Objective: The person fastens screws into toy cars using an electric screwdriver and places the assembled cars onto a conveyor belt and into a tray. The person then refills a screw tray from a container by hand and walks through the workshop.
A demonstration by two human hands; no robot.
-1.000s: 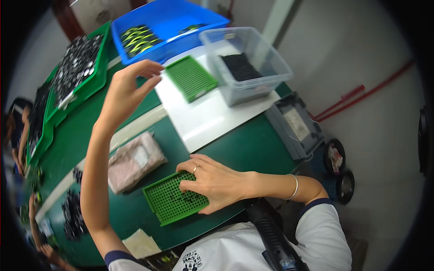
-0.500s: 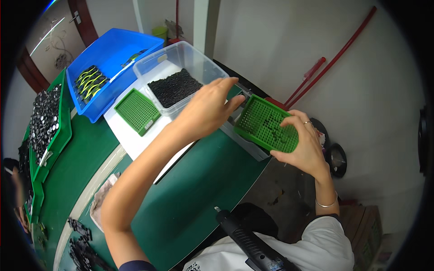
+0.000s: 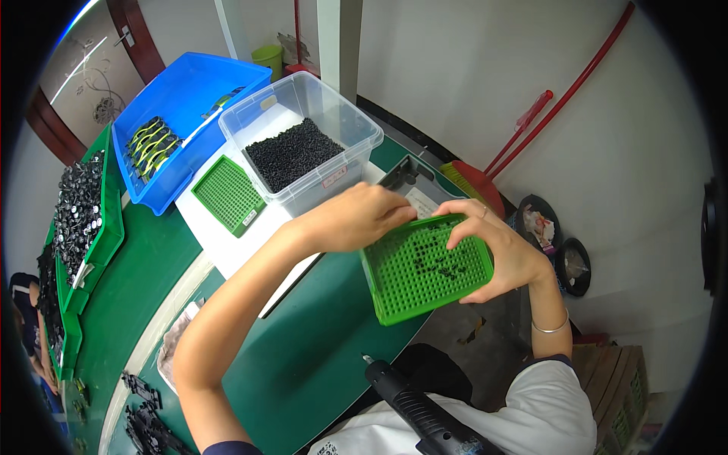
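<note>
My right hand point(image 3: 500, 246) grips a shallow green tray point(image 3: 402, 299) by its right side, thumb below and fingers over the rim. Rows of small holes cover the tray's floor, and small black pieces point(image 3: 436, 262) lie in and on some of them. At the tray's far left corner is my left hand point(image 3: 360, 218), its fingers curled together against the rim. What those fingers hold, if anything, is hidden. Beyond my left hand stands a clear plastic bin point(image 3: 334, 171) with a heap of small black pieces point(image 3: 296, 152) in it.
Left of the bin, a second green perforated tray point(image 3: 227, 196) lies on a white board. Behind it sits a blue bin point(image 3: 205, 76) with black-and-yellow parts. Green bins point(image 3: 114, 220) of dark parts line the left. A black power screwdriver point(image 3: 417, 406) is close to my body.
The green tray has come nearer and to the left, and has turned in my right hand. My left hand has lowered to its rim, with its previously spread fingers now curled.
</note>
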